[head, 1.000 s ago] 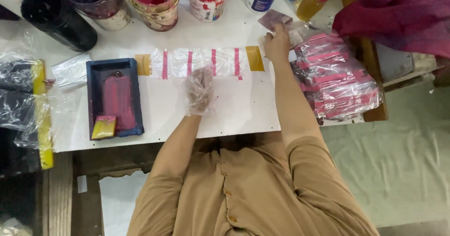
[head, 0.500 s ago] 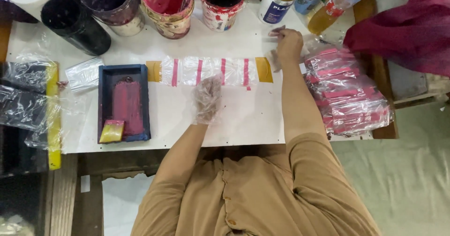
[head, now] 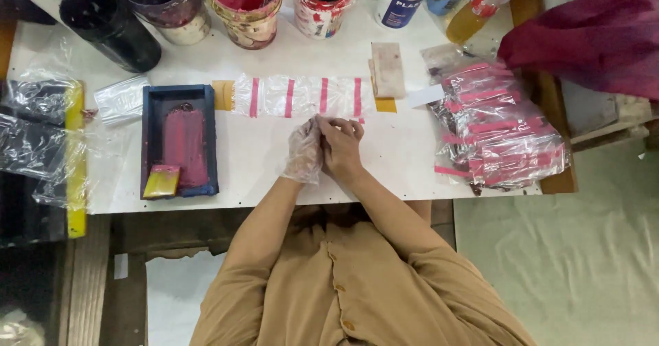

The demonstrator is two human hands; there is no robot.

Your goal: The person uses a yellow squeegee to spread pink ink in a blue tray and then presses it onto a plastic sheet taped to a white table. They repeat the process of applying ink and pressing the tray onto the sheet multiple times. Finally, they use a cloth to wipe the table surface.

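A row of clear plastic sleeves with pink stripes (head: 302, 97) lies flat on the white bench (head: 405, 160), its long axis running left to right across the bench, with the pink stripes crossing it from the far edge toward the person. An orange-yellow strip shows at each end of the row.

The row sits just beyond the hands, its near edge close to the fingertips. The left hand (head: 304, 152), in a thin clear plastic glove, and the bare right hand (head: 341, 145) meet at the middle of the bench, pressed side by side with fingers curled inward. They seem to pinch something small between the fingertips; what it is cannot be made out. A short pink sliver lies just beside the right fingertips.

A pale rectangular block (head: 388, 69) rests at the right end of the row. To the left stands a dark blue tray with pink ink (head: 180, 142) and a small yellow sponge. A heap of finished pink-striped plastic bags (head: 498, 130) lies to the right, and paint-stained cups (head: 244, 6) stand along the far edge.
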